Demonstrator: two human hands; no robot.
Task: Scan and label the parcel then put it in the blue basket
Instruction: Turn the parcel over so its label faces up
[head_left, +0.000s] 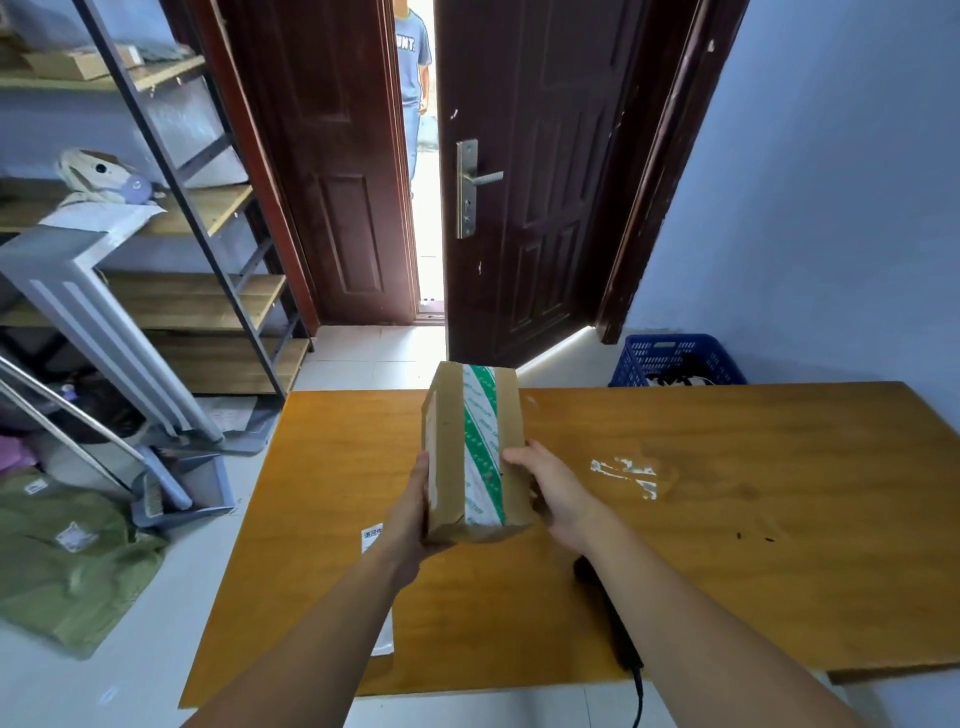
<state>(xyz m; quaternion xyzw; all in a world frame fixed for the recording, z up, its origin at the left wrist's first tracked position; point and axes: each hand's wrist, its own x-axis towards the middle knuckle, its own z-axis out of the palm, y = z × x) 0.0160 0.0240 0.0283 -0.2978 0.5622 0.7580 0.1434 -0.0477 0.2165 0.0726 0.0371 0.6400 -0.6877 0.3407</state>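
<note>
Hands grip the brown cardboard parcel with green-and-white tape (471, 452) above the orange wooden table (727, 519): left hand (410, 519) and right hand (550, 493) clasp its sides. Best turn it steadily until a barcode faces up (none shows yet), then reach the black scanner (608, 618); blue plastic basket (675, 358) waits beyond.

both hands gripping parcel (475, 457), above table (727, 519)

Both arms are totally bare, no sleeves showing anywhere in the shot. The left hand (410, 512) and right hand (553, 493) have no gloves, rings or watch.
</note>
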